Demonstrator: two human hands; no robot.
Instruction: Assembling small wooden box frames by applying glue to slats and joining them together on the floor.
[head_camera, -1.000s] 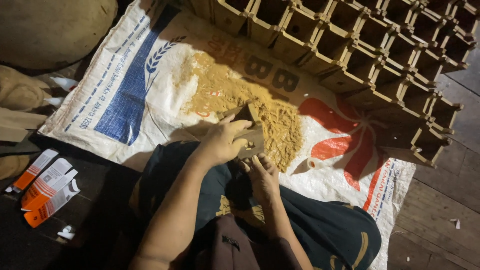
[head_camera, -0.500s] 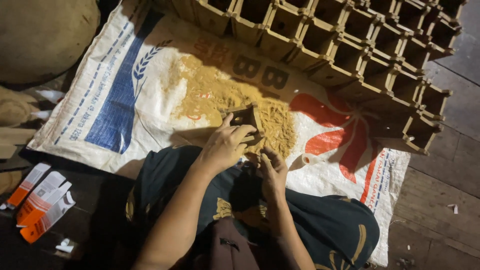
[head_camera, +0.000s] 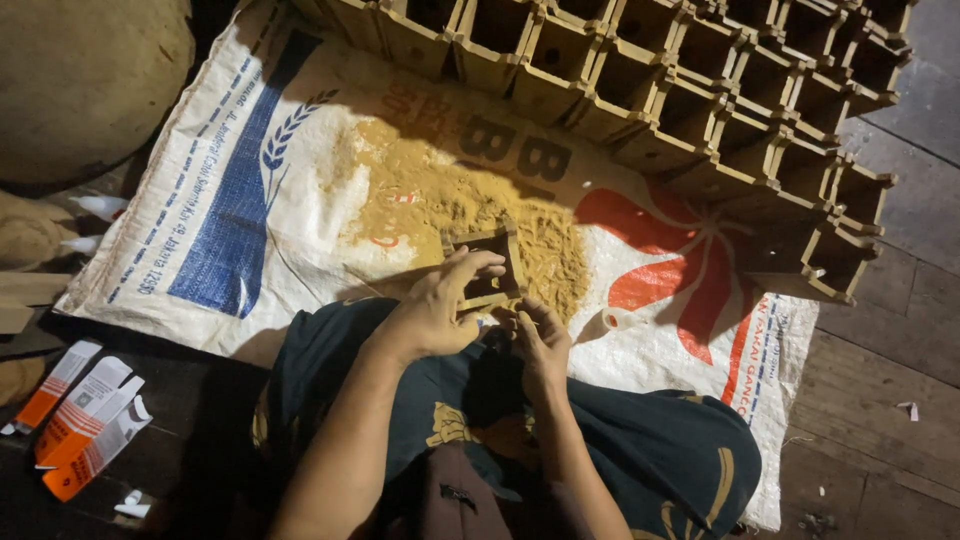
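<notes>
Small wooden box (head_camera: 487, 268) gripped by left hand (head_camera: 437, 312), right hand (head_camera: 541, 345) touching.

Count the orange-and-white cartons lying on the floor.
3: the orange-and-white cartons lie flattened side by side on the dark floor at lower left, beside the woven sack. More may lie outside the frame.

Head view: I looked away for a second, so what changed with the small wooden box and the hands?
The left hand has shifted its fingers up onto the small wooden box, which now shows its open frame more plainly. The right hand stays just below it. The sawdust pile, printed sack and stacked wooden boxes lie as before.
</notes>
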